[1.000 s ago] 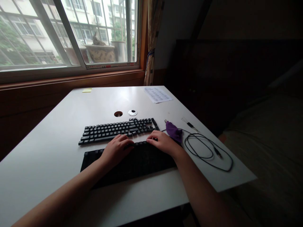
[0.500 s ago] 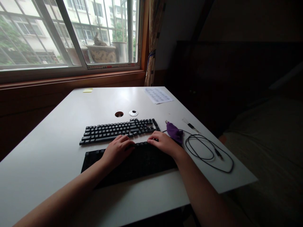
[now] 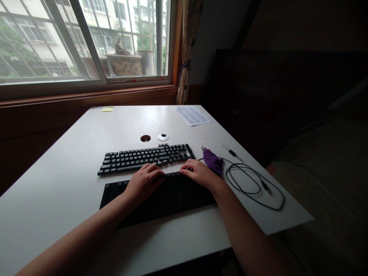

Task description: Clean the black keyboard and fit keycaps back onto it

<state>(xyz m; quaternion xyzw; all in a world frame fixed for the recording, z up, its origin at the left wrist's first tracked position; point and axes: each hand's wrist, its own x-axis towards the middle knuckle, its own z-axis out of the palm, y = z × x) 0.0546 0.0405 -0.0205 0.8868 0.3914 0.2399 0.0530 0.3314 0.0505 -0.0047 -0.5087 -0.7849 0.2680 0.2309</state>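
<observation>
Two black keyboards lie on a white table (image 3: 71, 145). The far keyboard (image 3: 143, 157) sits free with its keys up. Both my hands rest on the near black keyboard (image 3: 161, 199), at its far edge. My left hand (image 3: 142, 182) lies palm down with fingers stretched forward over that edge. My right hand (image 3: 199, 174) lies likewise, its fingers curled a little on the same edge. Just right of my right hand lies a purple cloth (image 3: 213, 161).
A coiled black cable (image 3: 253, 188) lies at the table's right edge. A small clear tool (image 3: 231, 151) is beyond it. A printed sheet (image 3: 193, 115), a yellow note (image 3: 107, 109), a cable hole (image 3: 145, 138) and its cap (image 3: 162, 137) lie farther back. The window is behind.
</observation>
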